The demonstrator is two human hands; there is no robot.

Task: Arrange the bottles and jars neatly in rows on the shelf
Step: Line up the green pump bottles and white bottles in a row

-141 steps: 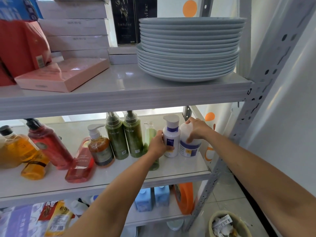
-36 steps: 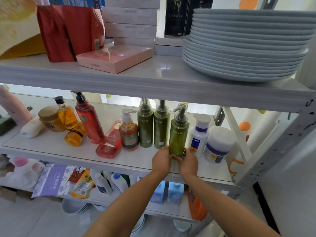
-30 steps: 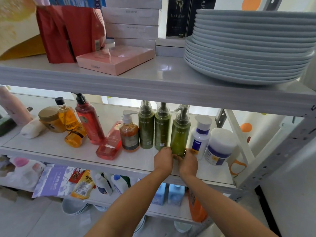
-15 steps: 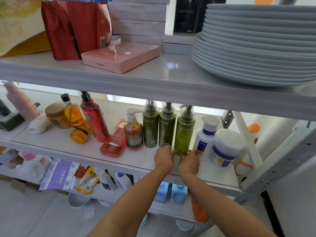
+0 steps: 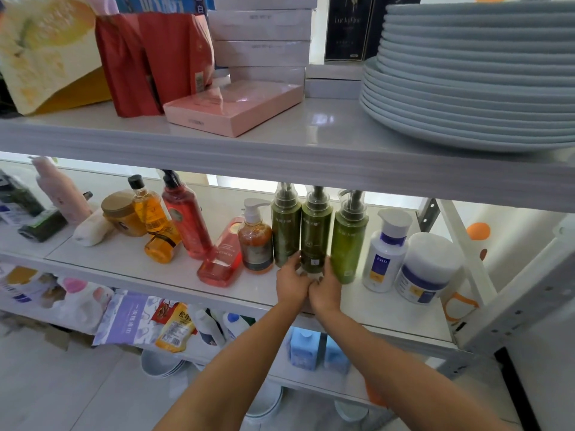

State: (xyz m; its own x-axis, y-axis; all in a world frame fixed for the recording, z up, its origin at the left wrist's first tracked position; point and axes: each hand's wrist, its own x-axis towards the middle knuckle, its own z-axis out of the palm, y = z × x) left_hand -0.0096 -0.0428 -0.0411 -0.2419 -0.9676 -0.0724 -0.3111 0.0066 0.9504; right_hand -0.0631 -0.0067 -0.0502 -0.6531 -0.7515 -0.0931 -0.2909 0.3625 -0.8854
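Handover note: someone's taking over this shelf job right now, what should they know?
Left hand and right hand grip the base of the middle green bottle.
Done: the row from the amber pump bottle to the white jar stands upright.
To do: the flat red bottle lies tipped; the small orange bottle and brown jar beyond it sit out of line.

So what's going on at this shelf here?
A person is tidying toiletries on the middle shelf. The left hand and right hand both grip the base of the middle green pump bottle, which stands upright in a row of three. A white bottle and white jar stand to its right; further left, a flat red bottle lies tipped over.
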